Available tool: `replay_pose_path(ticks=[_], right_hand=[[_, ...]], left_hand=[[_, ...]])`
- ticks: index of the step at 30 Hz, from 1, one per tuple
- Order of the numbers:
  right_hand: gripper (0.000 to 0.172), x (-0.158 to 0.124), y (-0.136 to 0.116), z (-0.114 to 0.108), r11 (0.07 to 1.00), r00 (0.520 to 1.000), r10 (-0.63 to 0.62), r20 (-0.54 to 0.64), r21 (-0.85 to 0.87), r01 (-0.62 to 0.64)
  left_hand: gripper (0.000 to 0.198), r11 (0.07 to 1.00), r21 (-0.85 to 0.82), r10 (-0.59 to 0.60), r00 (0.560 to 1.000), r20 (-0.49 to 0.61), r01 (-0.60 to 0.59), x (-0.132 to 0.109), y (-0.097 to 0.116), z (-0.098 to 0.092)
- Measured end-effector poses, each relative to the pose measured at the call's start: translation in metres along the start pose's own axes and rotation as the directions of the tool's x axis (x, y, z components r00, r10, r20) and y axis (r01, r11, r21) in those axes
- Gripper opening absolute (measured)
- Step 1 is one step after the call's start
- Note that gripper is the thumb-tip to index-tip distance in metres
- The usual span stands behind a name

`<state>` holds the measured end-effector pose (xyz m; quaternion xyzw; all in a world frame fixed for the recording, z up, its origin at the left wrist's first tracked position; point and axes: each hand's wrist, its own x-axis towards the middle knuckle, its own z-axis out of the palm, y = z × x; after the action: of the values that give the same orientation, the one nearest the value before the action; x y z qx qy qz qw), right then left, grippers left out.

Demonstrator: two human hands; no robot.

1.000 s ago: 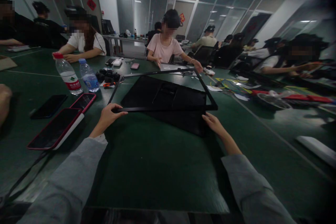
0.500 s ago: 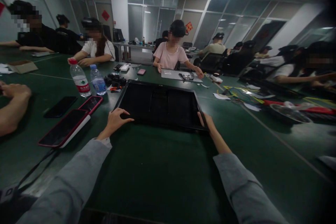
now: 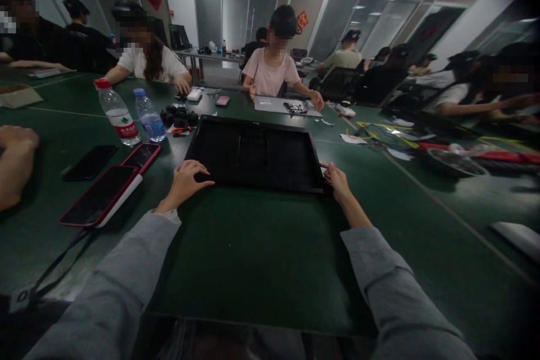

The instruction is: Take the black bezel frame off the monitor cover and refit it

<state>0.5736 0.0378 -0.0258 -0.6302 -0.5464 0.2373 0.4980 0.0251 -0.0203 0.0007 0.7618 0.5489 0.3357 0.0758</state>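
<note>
Black, rectangular and shallow, a plastic-looking panel (image 3: 253, 149) with upright ridges at its middle lies flat on the dark green table (image 3: 261, 259), between the person's two hands, with a slim black frame (image 3: 265, 186) running around its edge. At the near left corner the left hand (image 3: 185, 181) rests with its grip spread, thumb and fingertips apart; at the near right corner the right hand (image 3: 336, 181) touches the rim with a forefinger, though whether its grip pinches the rim cannot be told. On the left stand two containers: a clear plastic bottle with a red cap (image 3: 121, 118), seemingly holding clear liquid up to about its label, and, just beside it, a clear plastic bottle with a blue cap (image 3: 151, 121), its liquid level hard to make out. Farther left sits an open tan cardboard box (image 3: 19, 97), its inside hidden; on the right, a round metallic bowl (image 3: 453, 166) has crumpled, see-through material at its far rim. The first bottle's red-and-white label shows a green emblem above white characters too blurred to read; the second's is blue with pale marks. One tiny pale mark on the frame's far side is illegible, while a pale tag (image 3: 20, 298) at near left bears a dark, O-like ring.
</note>
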Motion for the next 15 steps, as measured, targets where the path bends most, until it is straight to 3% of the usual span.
replay_pose_path(ticks=[4, 9, 12, 14, 15], right_hand=[[0.08, -0.004, 0.002, 0.007, 0.981, 0.998, -0.051, 0.048, -0.184, 0.059], [0.073, -0.011, -0.001, 0.017, 0.917, 0.986, -0.166, -0.033, -0.373, 0.142], [0.073, -0.016, -0.005, 0.017, 0.916, 0.987, -0.158, -0.043, -0.38, 0.13], [0.076, -0.018, -0.006, 0.016, 0.921, 0.99, -0.133, -0.043, -0.375, 0.108], [0.077, -0.018, -0.006, 0.015, 0.921, 0.991, -0.124, -0.041, -0.377, 0.1]], left_hand=[[0.025, 0.999, 0.043, 0.019, 0.998, 0.061, -0.022, -0.004, 0.002, 0.0], [0.025, 0.996, 0.086, 0.016, 0.991, 0.135, -0.027, 0.0, 0.008, -0.005], [0.039, 0.995, 0.098, -0.007, 0.993, 0.121, -0.005, 0.0, 0.024, -0.023], [0.04, 0.998, 0.049, -0.044, 0.99, 0.131, 0.038, -0.015, 0.04, -0.045], [0.041, 0.997, -0.007, -0.078, 0.979, 0.19, 0.08, -0.03, 0.049, -0.059]])
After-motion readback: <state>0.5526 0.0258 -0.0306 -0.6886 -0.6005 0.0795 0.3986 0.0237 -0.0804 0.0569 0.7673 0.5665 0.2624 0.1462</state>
